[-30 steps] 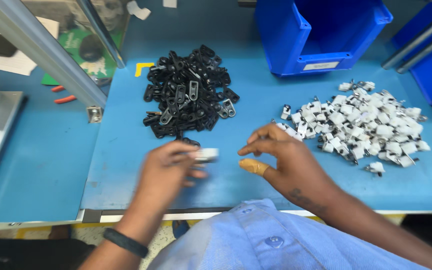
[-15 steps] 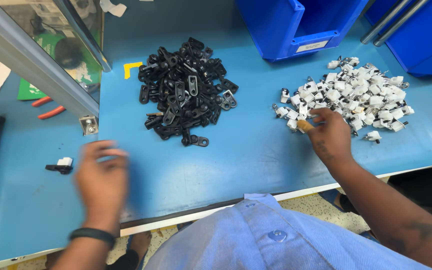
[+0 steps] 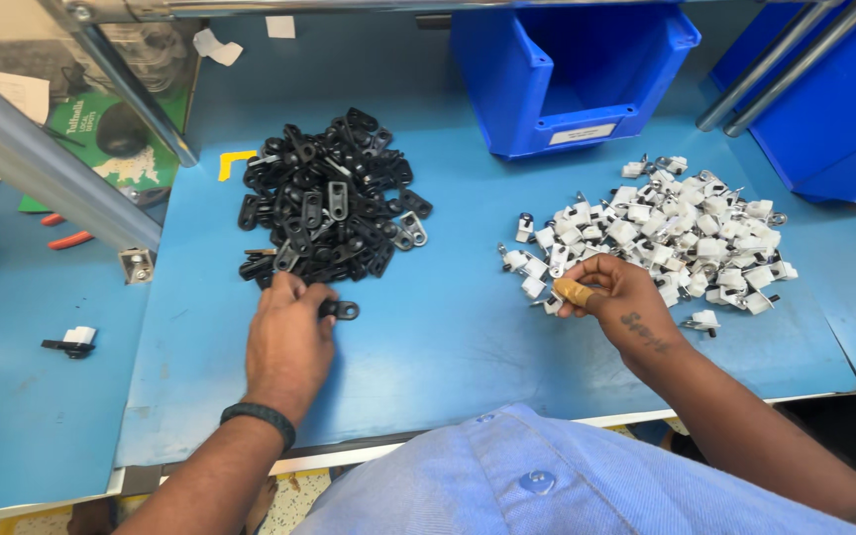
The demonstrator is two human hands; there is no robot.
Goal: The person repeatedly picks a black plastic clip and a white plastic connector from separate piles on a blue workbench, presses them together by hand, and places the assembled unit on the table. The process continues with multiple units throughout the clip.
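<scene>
The left hand (image 3: 287, 335) rests palm-down at the near edge of the heap of black plastic clips (image 3: 327, 198) on the blue desk (image 3: 448, 337), fingers curled over one black clip (image 3: 341, 310) that lies just apart from the heap; its grip looks partly closed on that piece, though I cannot tell whether the clip is truly pinched or only touched. The right hand (image 3: 614, 297) sits at the near-left fringe of the pile of white clip bodies (image 3: 666, 233), its grip closed around a small white piece that the fingers mostly hide. The black clips interlock loosely, so pulling one may drag neighbours out and scatter them across the desk. The white pieces are small; a shallow pinch could let one slip and roll toward the desk's front edge. An assembled black-and-white piece (image 3: 71, 341) lies far left, well apart
</scene>
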